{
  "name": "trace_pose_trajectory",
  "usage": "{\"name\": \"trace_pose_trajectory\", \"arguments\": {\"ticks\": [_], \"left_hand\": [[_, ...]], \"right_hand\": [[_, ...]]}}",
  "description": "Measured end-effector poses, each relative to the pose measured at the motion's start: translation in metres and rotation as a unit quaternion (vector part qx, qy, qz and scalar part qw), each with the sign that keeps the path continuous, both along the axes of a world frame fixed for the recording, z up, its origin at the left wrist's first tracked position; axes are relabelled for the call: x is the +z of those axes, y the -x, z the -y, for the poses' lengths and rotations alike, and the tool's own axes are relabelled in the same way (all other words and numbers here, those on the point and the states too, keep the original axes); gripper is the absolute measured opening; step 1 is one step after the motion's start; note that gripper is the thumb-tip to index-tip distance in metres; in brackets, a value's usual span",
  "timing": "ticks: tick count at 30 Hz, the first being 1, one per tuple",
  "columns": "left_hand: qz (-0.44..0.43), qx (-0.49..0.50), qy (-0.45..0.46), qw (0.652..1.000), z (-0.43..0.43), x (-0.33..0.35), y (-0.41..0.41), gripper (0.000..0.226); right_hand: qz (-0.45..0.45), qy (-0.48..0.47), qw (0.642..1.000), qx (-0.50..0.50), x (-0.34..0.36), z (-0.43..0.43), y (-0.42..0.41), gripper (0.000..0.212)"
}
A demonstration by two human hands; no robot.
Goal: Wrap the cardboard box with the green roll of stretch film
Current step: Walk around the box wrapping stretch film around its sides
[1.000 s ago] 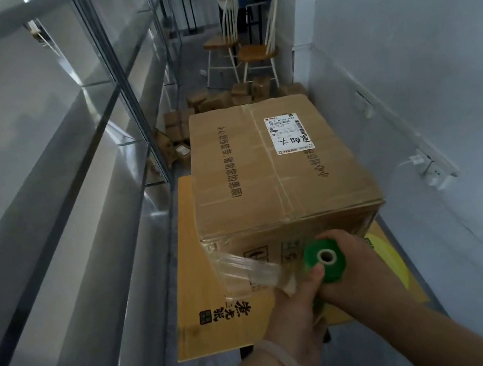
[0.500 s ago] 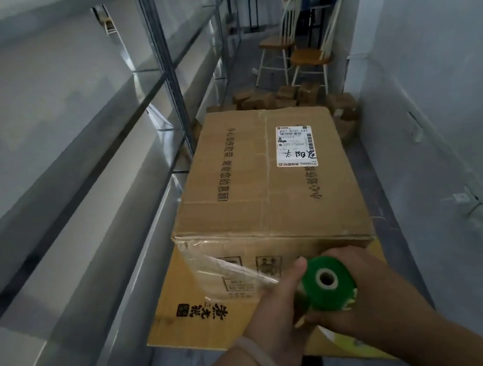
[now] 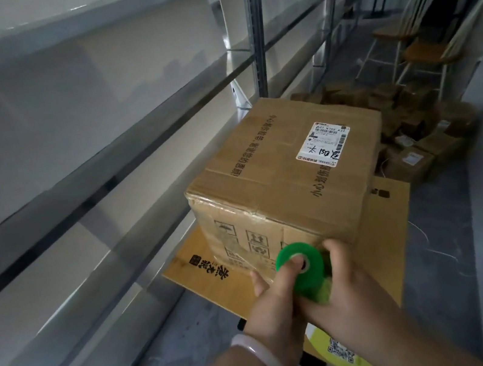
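A large brown cardboard box [image 3: 283, 172] with a white shipping label stands on a flat yellow cardboard sheet [image 3: 215, 280] on the floor. The green roll of stretch film [image 3: 306, 280] is held against the box's near lower face, close to its right corner. My left hand [image 3: 273, 302] grips the roll with a finger over its core hole. My right hand [image 3: 345, 293] clasps the roll from the right. A strip of clear film [image 3: 235, 247] runs from the roll leftward across the near face of the box.
Long metal shelving [image 3: 102, 161] lines the left side close to the box. Several small cardboard boxes [image 3: 417, 134] lie on the floor behind it. Two wooden chairs [image 3: 414, 39] stand at the far end. Grey floor runs along the right.
The view has swung round toward the box's right corner. Both hands have carried the roll rightward along the near face, and the film now lies flatter on the box.
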State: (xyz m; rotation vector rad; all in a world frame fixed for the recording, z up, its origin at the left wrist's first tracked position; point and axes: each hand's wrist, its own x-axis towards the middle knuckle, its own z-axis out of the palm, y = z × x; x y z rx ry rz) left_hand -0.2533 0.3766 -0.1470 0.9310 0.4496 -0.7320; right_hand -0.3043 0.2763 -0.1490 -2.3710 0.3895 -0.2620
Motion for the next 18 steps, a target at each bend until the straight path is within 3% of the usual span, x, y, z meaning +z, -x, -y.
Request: {"name": "trace_pose_trajectory", "arguments": {"ticks": [3,5,10,15,18], "left_hand": [[0.009,0.009,-0.021,1.0,0.01,-0.002,0.006,0.104],[0.016,-0.012,-0.036,0.999,0.015,-0.006,0.007,0.127],[0.034,-0.073,-0.029,0.996,0.019,-0.014,0.005,0.157],[0.057,-0.105,-0.022,0.993,0.029,-0.026,0.0,0.161],[0.054,-0.095,-0.015,0.994,0.035,-0.027,0.003,0.165]], "right_hand": [[0.017,-0.016,0.999,0.046,-0.01,0.008,0.007,0.086],[0.022,-0.006,0.998,0.064,-0.015,0.014,0.01,0.09],[0.055,-0.004,0.998,-0.03,-0.019,0.017,0.02,0.085],[0.046,-0.095,0.992,-0.075,-0.023,0.02,0.023,0.087],[0.059,-0.099,0.991,-0.072,-0.021,0.031,0.022,0.088]]}}
